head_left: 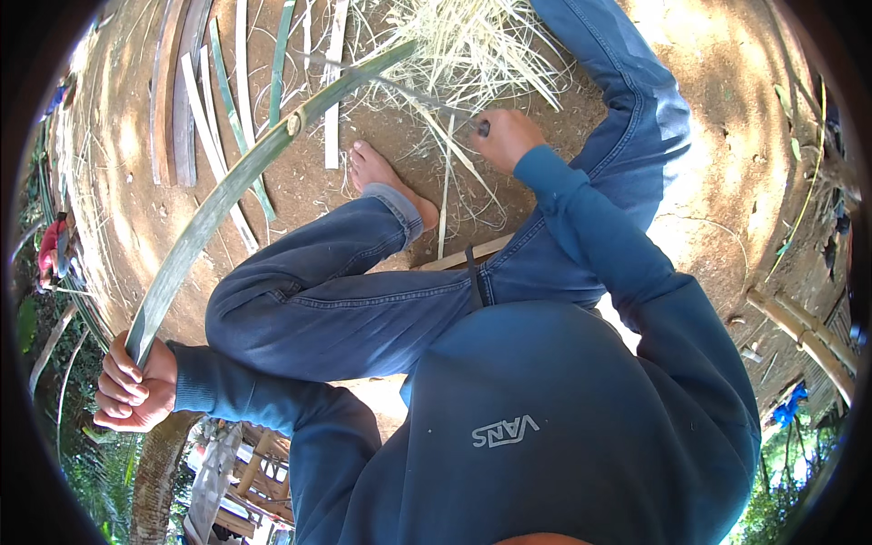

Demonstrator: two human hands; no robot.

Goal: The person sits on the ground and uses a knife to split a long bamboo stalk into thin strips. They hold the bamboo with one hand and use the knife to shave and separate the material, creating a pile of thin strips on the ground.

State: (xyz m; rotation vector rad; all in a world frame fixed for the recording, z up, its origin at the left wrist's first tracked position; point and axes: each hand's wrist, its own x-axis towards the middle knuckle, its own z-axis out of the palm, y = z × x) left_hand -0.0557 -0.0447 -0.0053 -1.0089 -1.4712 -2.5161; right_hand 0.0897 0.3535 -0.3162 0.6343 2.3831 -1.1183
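My left hand (136,386) is wrapped round the near end of a long green bamboo strip (211,204). The strip slants up and away to the right, with a pale node partway along it. In my right hand (507,141) is the dark handle of a knife, whose long thin blade (427,99) points left. That blade crosses the bamboo strip near its far end and shows on both sides of it; the strip hides the blade where they meet, so contact cannot be told.
Pale shavings (472,45) lie heaped on the dirt ground beyond my bare foot (381,177). Several split bamboo strips (333,100) and brown boards (173,100) lie at the far left. Bamboo poles (804,341) stand at right; a tree trunk (156,481) is near my left arm.
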